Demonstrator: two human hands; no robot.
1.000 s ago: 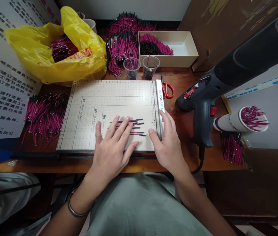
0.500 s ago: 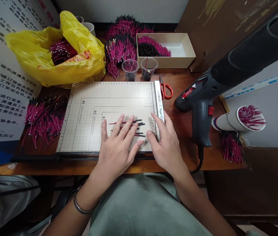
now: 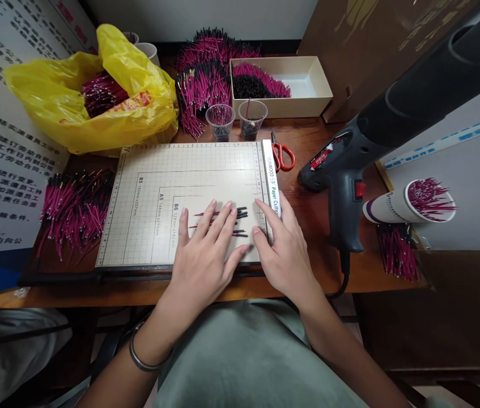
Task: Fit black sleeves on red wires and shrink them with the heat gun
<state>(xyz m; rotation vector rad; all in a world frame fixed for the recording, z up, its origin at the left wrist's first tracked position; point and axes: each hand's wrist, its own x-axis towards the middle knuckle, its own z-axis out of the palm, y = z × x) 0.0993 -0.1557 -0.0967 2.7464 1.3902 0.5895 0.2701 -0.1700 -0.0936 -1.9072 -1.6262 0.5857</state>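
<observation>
My left hand [image 3: 204, 252] lies palm down with its fingers spread over several short pink wires with black ends [image 3: 240, 214]. Those wires rest on the gridded board of a paper cutter [image 3: 188, 161], their black ends poking out to the right of my fingers. At the board's right edge is my right hand [image 3: 284, 249], thumb and index finger apart, its other fingers over the white rail [image 3: 271, 175] marked "Paper Cutter". Nothing shows between that thumb and finger. The cutter's black handle [image 3: 59, 279] sticks out at the lower left.
Behind the board stand two clear cups [image 3: 220, 131], a cardboard box [image 3: 282, 107] of wires and a yellow bag [image 3: 137, 127]. Red-handled scissors [image 3: 284, 158] lie right of the rail. Further right are a heat gun [image 3: 345, 209] and a paper cup [image 3: 386, 207]. A wire pile [image 3: 76, 212] lies left.
The whole view has shifted slightly. Under my left hand the wires have moved a little, and its fingers have shifted slightly. My right hand stays at the rail.
</observation>
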